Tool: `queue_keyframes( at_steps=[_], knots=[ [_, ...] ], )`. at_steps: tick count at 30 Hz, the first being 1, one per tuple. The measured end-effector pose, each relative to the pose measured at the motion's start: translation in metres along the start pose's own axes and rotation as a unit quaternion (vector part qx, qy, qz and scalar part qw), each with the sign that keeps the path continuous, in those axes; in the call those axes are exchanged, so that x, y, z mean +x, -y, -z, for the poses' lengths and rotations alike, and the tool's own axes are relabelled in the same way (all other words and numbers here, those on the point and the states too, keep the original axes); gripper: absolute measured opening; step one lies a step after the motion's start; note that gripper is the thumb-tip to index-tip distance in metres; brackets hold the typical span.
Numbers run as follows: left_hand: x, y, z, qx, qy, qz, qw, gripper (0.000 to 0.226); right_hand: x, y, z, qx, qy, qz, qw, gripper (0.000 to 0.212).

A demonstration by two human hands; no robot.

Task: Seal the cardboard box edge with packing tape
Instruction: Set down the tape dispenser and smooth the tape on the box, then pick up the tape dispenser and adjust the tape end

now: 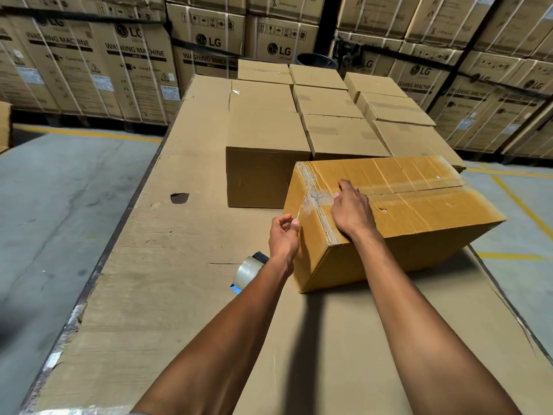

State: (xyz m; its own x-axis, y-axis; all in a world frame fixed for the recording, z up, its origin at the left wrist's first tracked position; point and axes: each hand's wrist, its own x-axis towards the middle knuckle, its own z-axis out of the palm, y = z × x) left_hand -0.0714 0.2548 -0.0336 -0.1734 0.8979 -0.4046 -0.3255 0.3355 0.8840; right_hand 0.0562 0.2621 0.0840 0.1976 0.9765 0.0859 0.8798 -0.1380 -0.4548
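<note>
Head view: closed box (419, 205), contents unseen.

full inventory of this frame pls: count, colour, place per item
Yellow-brown cardboard box: 1, near right of the table, clear tape over its near-left top edge.
Plain tan cardboard boxes: at least 8, grouped behind it, far table.
Clear packing tape roll on blue-black dispenser: 1, on the table, partly behind the left forearm.
Cardboard-covered table: 1, tan, with a dark hole left of the boxes.
Printed washing-machine cartons: many, tan, stacked along the back.
Grey floor with yellow lines: both sides.
Left hand: pinching the tape end at the box's end face.
Right hand: pressing on the box top.
</note>
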Motion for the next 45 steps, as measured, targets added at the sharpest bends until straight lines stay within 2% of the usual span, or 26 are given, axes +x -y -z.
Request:
queue_keyframes(
  at_steps=[4, 7, 9, 11, 14, 17, 23, 25, 29, 32, 36, 38, 40, 41, 43, 45],
  knots=[
    [0.001, -0.001, 0.021, 0.090, -0.025, -0.068, 0.993, 0.018, -0.011, 0.025, -0.003, 0.060, -0.040, 0.039, 0.997, 0.039],
    [0.006, -0.001, 0.048, 0.192, -0.031, -0.101, 0.976, 0.020, -0.013, 0.052, -0.014, 0.102, -0.069, 0.123, 0.985, 0.032],
    [0.010, 0.003, 0.071, 0.289, -0.032, -0.120, 0.949, 0.031, -0.014, 0.065, -0.026, 0.103, -0.075, 0.178, 0.976, 0.028],
    [0.011, 0.006, 0.093, 0.399, -0.023, -0.119, 0.909, 0.049, -0.018, 0.073, -0.041, 0.090, -0.049, 0.203, 0.974, 0.028],
    [0.010, 0.015, 0.117, 0.530, 0.005, -0.081, 0.844, 0.075, -0.025, 0.074, -0.075, 0.045, 0.026, 0.193, 0.980, 0.038],
    [0.009, 0.030, 0.133, 0.592, 0.030, -0.073, 0.802, 0.086, -0.032, 0.064, -0.113, 0.013, 0.097, 0.164, 0.981, 0.049],
    [0.005, 0.046, 0.146, 0.643, 0.068, -0.080, 0.758, 0.099, -0.049, 0.038, -0.158, -0.034, 0.221, 0.095, 0.970, 0.060],
    [0.003, 0.050, 0.147, 0.643, 0.069, -0.091, 0.758, 0.096, -0.051, 0.029, -0.169, -0.044, 0.250, 0.074, 0.964, 0.062],
    [0.008, 0.049, 0.156, 0.665, 0.073, -0.121, 0.733, 0.083, -0.049, 0.022, -0.183, -0.025, 0.274, 0.005, 0.961, 0.069],
    [0.014, 0.047, 0.170, 0.646, 0.077, -0.142, 0.746, 0.074, -0.051, 0.021, -0.190, 0.022, 0.286, -0.049, 0.957, 0.070],
    [0.024, 0.042, 0.193, 0.539, 0.078, -0.117, 0.830, 0.051, -0.057, 0.018, -0.200, 0.147, 0.284, -0.159, 0.934, 0.064],
    [0.026, 0.037, 0.203, 0.495, 0.074, -0.100, 0.860, 0.052, -0.058, 0.016, -0.206, 0.246, 0.271, -0.228, 0.902, 0.057],
    [0.020, 0.028, 0.209, 0.464, 0.062, -0.108, 0.877, 0.053, -0.058, 0.018, -0.209, 0.352, 0.267, -0.285, 0.851, 0.033],
    [0.018, 0.025, 0.211, 0.451, 0.056, -0.114, 0.883, 0.053, -0.058, 0.021, -0.207, 0.397, 0.261, -0.301, 0.827, 0.028],
    [0.015, 0.020, 0.217, 0.420, 0.046, -0.134, 0.897, 0.053, -0.055, 0.025, -0.202, 0.468, 0.245, -0.313, 0.789, 0.033],
    [0.014, 0.016, 0.220, 0.391, 0.034, -0.156, 0.906, 0.050, -0.050, 0.028, -0.197, 0.507, 0.239, -0.297, 0.773, 0.037]
  ],
)
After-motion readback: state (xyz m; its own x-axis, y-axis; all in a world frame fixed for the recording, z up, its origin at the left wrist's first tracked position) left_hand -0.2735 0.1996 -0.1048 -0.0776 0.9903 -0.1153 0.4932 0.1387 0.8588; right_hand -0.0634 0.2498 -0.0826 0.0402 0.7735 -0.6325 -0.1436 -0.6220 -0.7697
